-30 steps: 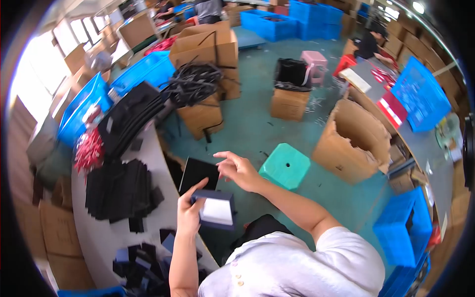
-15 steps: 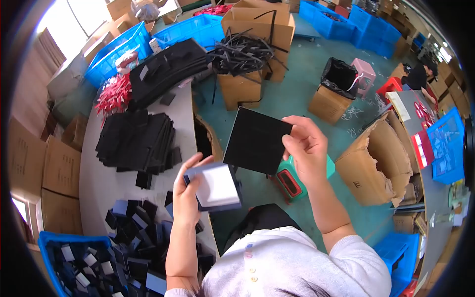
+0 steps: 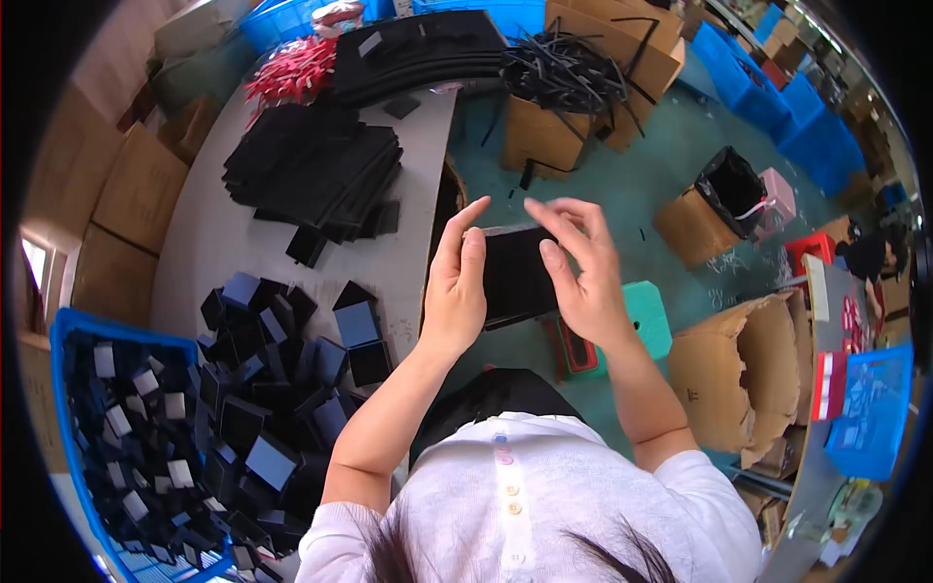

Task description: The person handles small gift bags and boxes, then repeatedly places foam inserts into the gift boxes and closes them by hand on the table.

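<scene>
A flat black square piece point(image 3: 515, 277) is between my two hands, in front of my body, with a thin pale strip along its far edge. My left hand point(image 3: 459, 291) is against its left side, thumb and index raised, the other fingers hidden. On the right side is my right hand point(image 3: 591, 282), its fingers spread and slightly blurred, the thumb over the edge of the piece. The white-lined dark blue box is not clearly visible; the hands and black piece may cover it. On the table to my left lies a heap of dark blue and black boxes point(image 3: 272, 462).
A stack of black sheets point(image 3: 316, 170) and red-and-white strips point(image 3: 294, 73) lie on the grey table point(image 3: 194, 262). A blue crate point(image 3: 68, 389) of small boxes stands at left. A green stool point(image 3: 649, 325), torn carton point(image 3: 709, 379) and black-lined bin point(image 3: 729, 185) stand right.
My left hand has moved up and right, and both hands now flank the black piece. The box's white inside is no longer visible. The view has turned, shifting the table lower and right.
</scene>
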{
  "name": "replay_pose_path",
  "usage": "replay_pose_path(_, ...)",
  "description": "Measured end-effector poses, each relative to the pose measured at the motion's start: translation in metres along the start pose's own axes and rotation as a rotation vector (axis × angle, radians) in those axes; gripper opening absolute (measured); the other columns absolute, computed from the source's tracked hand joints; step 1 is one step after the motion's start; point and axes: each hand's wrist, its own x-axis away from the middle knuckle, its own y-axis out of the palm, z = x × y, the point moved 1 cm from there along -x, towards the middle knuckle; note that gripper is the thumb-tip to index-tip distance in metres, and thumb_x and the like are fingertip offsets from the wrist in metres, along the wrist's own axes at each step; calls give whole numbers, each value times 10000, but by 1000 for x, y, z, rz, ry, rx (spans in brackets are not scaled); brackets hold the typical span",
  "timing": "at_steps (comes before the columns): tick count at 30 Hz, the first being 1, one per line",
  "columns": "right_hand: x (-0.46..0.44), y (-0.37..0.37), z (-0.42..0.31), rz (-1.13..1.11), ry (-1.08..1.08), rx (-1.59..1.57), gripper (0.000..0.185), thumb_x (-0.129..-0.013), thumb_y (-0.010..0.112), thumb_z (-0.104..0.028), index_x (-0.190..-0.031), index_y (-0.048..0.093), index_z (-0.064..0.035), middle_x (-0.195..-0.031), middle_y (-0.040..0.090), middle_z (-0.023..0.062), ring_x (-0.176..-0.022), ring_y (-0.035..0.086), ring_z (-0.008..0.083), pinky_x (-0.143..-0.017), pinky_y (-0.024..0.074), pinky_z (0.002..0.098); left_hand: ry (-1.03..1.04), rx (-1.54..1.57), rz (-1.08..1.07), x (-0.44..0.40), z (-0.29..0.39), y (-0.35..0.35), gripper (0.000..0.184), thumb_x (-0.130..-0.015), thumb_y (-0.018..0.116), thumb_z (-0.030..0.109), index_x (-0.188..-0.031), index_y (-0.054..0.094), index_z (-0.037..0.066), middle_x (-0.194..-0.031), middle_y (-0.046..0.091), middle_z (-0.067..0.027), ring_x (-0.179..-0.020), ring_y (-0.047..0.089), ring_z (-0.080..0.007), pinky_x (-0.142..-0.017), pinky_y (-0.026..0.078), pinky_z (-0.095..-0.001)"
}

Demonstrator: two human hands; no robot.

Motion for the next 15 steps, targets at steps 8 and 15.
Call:
replay_pose_path(8,7,86,-19,-236,541,-799,324,-1014,441,-212,-1272,531,-37,-1153,614,93,-1022,566,124,-899,434,247,-72,16,365,56,-16,-45,225,-996,452,124,-1118,606,13,-1077,640,-57,-1006,559,-114,-900,415,-244)
replay_pose_path(15,33,194,-65,-580,253,-602,249,-950,529,-94,-1180,598,-28,-1138,640,110,-1092,575,184,-949,421,271,-46,-95,819,137,-28,-126,193,-951,543,150,-1083,611,28,-1041,630,-99,-992,584,-174,-882,428,-272)
